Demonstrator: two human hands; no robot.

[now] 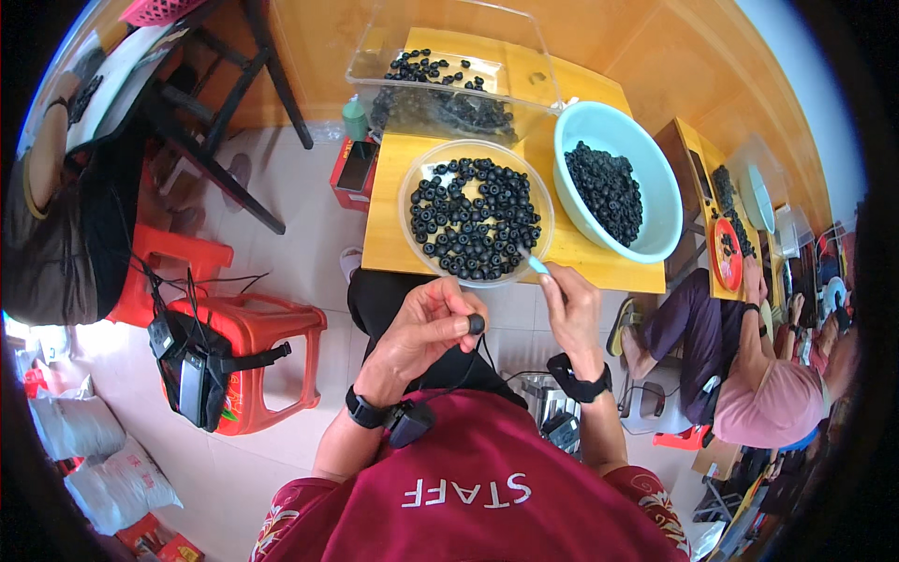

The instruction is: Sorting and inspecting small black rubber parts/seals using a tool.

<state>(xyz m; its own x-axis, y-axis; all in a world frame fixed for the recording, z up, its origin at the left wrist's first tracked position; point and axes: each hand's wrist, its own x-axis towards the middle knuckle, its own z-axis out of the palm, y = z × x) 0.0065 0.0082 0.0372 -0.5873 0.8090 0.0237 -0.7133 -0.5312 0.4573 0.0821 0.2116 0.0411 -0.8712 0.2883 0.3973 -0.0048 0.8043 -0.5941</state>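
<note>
Left hand (426, 323) pinches one black piece (476, 324) between thumb and fingers, short of the table's (389, 255) near edge, over the lap. Right hand (573, 309) closed around the pale blue handle of a slim tool (537, 265); its tip points into the round tub (406, 208), at the edge of the loose pieces (473, 211). Exact shape of the tip: too small to tell. Blue basin (667, 225) with a dark heap (604, 192) just right of the tub. Judgement on handling: small, round piece, likely to roll in the fingers, so pinch firmly at its sides and leave the outer face free. Bring hands together over the tub, catching any drop. Short, controlled tool strokes, tip angled away from the left thumb.
</note>
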